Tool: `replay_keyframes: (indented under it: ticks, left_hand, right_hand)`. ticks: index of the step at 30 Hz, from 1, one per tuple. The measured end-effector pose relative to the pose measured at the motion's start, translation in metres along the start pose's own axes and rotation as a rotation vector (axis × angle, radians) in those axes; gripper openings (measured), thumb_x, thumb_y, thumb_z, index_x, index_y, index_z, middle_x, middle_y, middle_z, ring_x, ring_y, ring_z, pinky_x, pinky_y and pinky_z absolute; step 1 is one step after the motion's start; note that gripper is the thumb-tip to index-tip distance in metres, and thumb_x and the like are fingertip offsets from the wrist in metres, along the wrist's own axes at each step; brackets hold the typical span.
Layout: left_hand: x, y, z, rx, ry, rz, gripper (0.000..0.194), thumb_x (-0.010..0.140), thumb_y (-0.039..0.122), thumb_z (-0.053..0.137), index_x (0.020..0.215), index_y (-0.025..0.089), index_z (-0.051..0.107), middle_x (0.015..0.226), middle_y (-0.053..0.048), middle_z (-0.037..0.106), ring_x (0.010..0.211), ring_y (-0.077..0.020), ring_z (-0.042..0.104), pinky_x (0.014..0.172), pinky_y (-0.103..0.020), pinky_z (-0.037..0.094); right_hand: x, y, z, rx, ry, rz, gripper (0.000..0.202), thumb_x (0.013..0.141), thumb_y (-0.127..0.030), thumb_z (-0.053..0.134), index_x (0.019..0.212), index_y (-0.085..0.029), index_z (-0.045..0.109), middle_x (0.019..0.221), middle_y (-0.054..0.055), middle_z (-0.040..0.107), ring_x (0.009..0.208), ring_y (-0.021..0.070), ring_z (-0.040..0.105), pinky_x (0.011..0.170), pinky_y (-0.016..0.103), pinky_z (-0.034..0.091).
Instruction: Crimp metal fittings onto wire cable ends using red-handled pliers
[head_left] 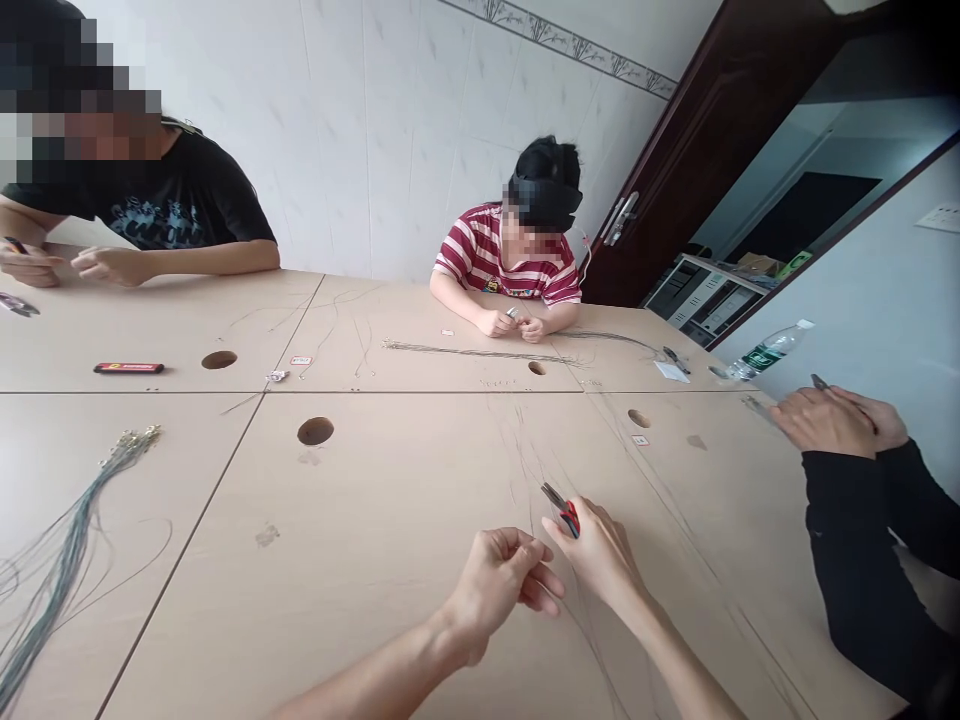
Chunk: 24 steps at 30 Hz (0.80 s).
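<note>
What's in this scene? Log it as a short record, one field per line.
Left hand: thumb and forefinger pinched, apparently on a thin wire
Right hand: holding pliers with red-and-black handles
Table: pale boards with round holes
Wire bundle: on the left, brass-coloured ends pointing away
Bottle: green label, at the far right
Other people: two across the table; one at right, black sleeves showing
</note>
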<state>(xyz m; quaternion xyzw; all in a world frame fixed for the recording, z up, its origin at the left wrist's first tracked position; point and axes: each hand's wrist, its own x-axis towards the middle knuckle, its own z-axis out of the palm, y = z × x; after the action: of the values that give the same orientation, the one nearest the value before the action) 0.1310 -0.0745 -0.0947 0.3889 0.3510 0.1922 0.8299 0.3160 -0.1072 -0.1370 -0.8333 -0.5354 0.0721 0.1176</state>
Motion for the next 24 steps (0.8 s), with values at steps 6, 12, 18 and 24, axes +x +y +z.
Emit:
replay_keyframes:
  ticks: [6, 12, 18, 24]
  left_hand:
    - [-0.005, -0.001, 0.005, 0.009, -0.001, 0.027, 0.029, 0.081, 0.041, 0.06, 0.078, 0.012, 0.059, 0.065, -0.006, 0.07, 0.048, -0.011, 0.06, 0.058, -0.026, 0.043]
    - [-0.001, -0.017, 0.012, 0.039, -0.005, 0.002, 0.024, 0.082, 0.034, 0.058, 0.077, 0.012, 0.06, 0.06, -0.004, 0.069, 0.034, -0.0047, 0.045, 0.046, -0.022, 0.034]
    - [0.011, -0.044, 0.024, 0.04, -0.021, -0.158, 0.013, 0.085, 0.022, 0.049, 0.079, 0.013, 0.056, 0.058, -0.005, 0.068, 0.031, -0.0074, 0.048, 0.039, -0.021, 0.035]
    - [0.016, -0.063, 0.043, 0.027, -0.028, -0.326, 0.011, 0.083, 0.008, 0.043, 0.084, 0.014, 0.052, 0.055, -0.004, 0.066, 0.039, -0.0127, 0.058, 0.037, -0.019, 0.036]
  right_hand:
    - [-0.043, 0.009, 0.01, 0.027, -0.022, 0.092, 0.033, 0.075, -0.053, 0.056, 0.066, -0.027, 0.038, 0.073, 0.006, 0.065, 0.076, 0.029, 0.064, 0.064, 0.036, 0.041]
    - [-0.051, 0.032, 0.012, 0.044, -0.01, 0.144, 0.034, 0.074, -0.058, 0.052, 0.067, -0.028, 0.038, 0.074, 0.007, 0.066, 0.078, 0.0323, 0.065, 0.065, 0.04, 0.043]
    - [-0.05, 0.057, 0.0, 0.077, -0.007, 0.194, 0.036, 0.073, -0.062, 0.05, 0.071, -0.027, 0.044, 0.079, 0.008, 0.069, 0.078, 0.0311, 0.066, 0.067, 0.04, 0.046]
    - [-0.046, 0.078, -0.028, 0.282, -0.083, 0.268, 0.047, 0.067, -0.07, 0.057, 0.077, -0.024, 0.056, 0.092, 0.009, 0.072, 0.085, 0.0274, 0.068, 0.074, 0.034, 0.051]
